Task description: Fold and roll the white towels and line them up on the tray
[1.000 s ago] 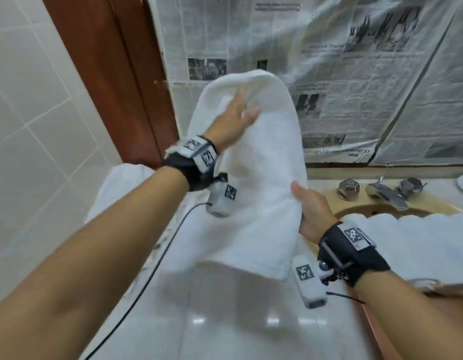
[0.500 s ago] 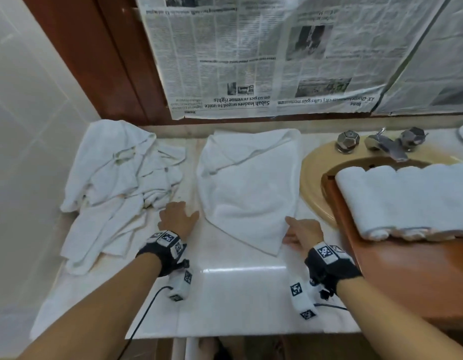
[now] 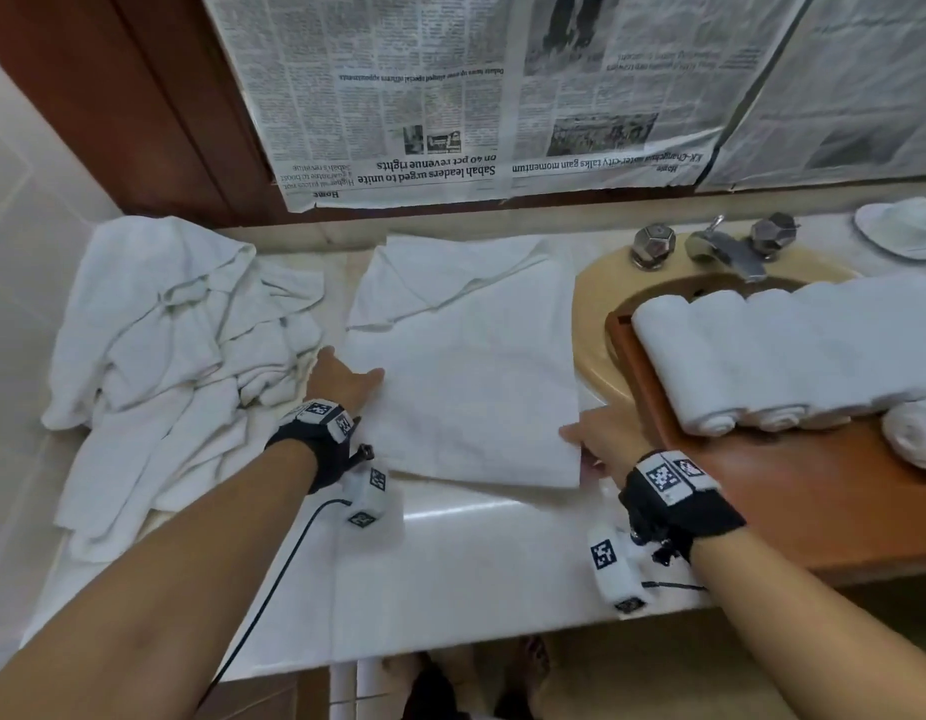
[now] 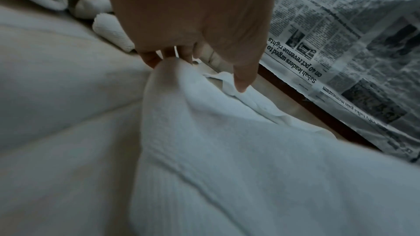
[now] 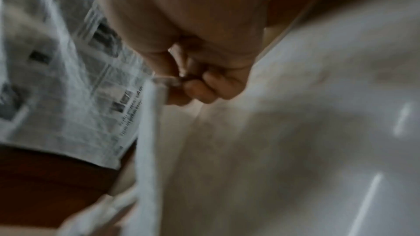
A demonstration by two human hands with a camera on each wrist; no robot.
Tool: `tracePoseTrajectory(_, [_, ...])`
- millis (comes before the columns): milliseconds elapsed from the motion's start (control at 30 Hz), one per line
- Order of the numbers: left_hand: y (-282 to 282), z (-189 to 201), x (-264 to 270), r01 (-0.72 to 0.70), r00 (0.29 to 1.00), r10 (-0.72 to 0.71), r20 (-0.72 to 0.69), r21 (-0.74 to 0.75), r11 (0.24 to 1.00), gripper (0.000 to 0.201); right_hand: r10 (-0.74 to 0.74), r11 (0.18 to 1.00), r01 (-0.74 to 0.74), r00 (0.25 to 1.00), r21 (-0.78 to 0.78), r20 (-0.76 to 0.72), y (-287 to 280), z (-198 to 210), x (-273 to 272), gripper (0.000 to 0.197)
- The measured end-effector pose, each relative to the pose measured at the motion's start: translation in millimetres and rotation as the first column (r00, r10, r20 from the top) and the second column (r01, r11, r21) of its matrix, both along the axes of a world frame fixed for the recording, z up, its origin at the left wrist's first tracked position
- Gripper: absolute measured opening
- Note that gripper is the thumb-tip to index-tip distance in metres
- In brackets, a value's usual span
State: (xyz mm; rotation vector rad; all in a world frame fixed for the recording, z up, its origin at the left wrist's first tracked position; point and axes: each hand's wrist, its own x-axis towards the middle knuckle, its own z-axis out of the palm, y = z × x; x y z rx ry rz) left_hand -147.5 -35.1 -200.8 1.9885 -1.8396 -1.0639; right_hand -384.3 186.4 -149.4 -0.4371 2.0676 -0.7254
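The flat terry towel [image 3: 471, 387], the crumpled towel heap [image 3: 180, 366] and the rolled towels [image 3: 793, 350] are all white. The wooden tray [image 3: 793, 491] is reddish brown, the glossy stone bench [image 3: 450, 574] pale cream, and the black wrist straps [image 3: 679, 511] carry black-and-white square markers.

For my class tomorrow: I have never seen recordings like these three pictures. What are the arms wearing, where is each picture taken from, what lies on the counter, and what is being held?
No machine here: a person works bare-handed, with a small camera strapped to each wrist and one on the head. The wide picture is the head view; the two dim close-ups look along each hand.

On the counter lies a flat towel, its far end folded over. A crumpled pile of towels sits to its left. To the right, a wooden tray resting over the sink holds rolled towels side by side.

The left hand pinches the flat towel's left edge. The right hand pinches its near right corner; its close-up is blurred, but shows the fingers curled on the edge. Newspaper covers the wall behind.
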Motion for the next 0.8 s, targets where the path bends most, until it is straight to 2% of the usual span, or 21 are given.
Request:
tracePoseTrajectory(67, [6, 3, -1, 0.017, 0.998, -0.02, 0.066, 0.047, 0.999, 0.084, 0.076, 0.984, -0.061, 0.993, 0.165, -0.087, 5, -17, -2, 0.01])
tracePoseTrajectory(200, [28, 3, 14, 0.047, 0.979, -0.061, 0.193, 0.078, 0.996, 0.064, 0.088, 0.986, -0.057, 0.977, 0.157, -0.197, 8, -32, -2, 0.022])
tracePoseTrajectory(267, [39, -6, 29, 0.118, 0.978, -0.126, 0.169, 0.054, 0.992, 0.057, 0.142, 0.982, -0.105, 0.96, 0.158, -0.243, 6, -32, 0, 0.023])
tracePoseTrajectory(333, [46, -10, 43, 0.18, 0.98, -0.179, 0.088, 0.002, 0.984, 0.054, 0.187, 0.978, -0.156, 0.949, 0.135, -0.253, 5, -30, 2, 0.028])
tracePoseTrajectory(433, [54, 8, 52, 0.107, 0.973, -0.134, -0.186, -0.147, 0.983, 0.036, 0.143, 0.989, -0.144, 0.948, 0.016, -0.285, 8, -30, 0, 0.037])
tracePoseTrajectory(500, [59, 28, 57, 0.052, 0.905, -0.098, -0.414, -0.123, 0.991, 0.027, 0.095, 0.994, -0.106, 0.949, -0.021, -0.301, 10, -29, -4, 0.032])
tracePoseTrajectory(533, [60, 34, 61, 0.043, 0.879, -0.074, -0.471, -0.077, 0.996, 0.026, 0.142, 0.99, -0.14, 0.935, 0.027, -0.324, 11, -29, -5, 0.027])
tracePoseTrajectory(567, [61, 37, 64, 0.054, 0.883, -0.053, -0.467, -0.013, 0.998, 0.027, 0.225, 0.974, -0.198, 0.912, 0.112, -0.343, 11, -29, -5, 0.021])
tracePoseTrajectory(633, [64, 37, 73, 0.12, 0.954, -0.069, -0.293, 0.158, 0.98, 0.03, 0.36, 0.921, -0.272, 0.867, 0.278, -0.344, 12, -28, -5, 0.013])
tracePoseTrajectory(700, [73, 34, 82, 0.233, 0.972, -0.231, -0.046, 0.336, 0.913, 0.033, 0.412, 0.888, -0.291, 0.847, 0.356, -0.335, 16, -28, -5, 0.019])
tracePoseTrajectory(767, [82, 30, 87, 0.334, 0.879, -0.443, 0.176, 0.436, 0.836, 0.041, 0.405, 0.888, -0.278, 0.851, 0.367, -0.335, 19, -26, -5, 0.023])
tracePoseTrajectory(800, [85, 28, 88, 0.354, 0.829, -0.49, 0.269, 0.426, 0.832, 0.047, 0.396, 0.892, -0.272, 0.855, 0.36, -0.335, 20, -26, -5, 0.027])
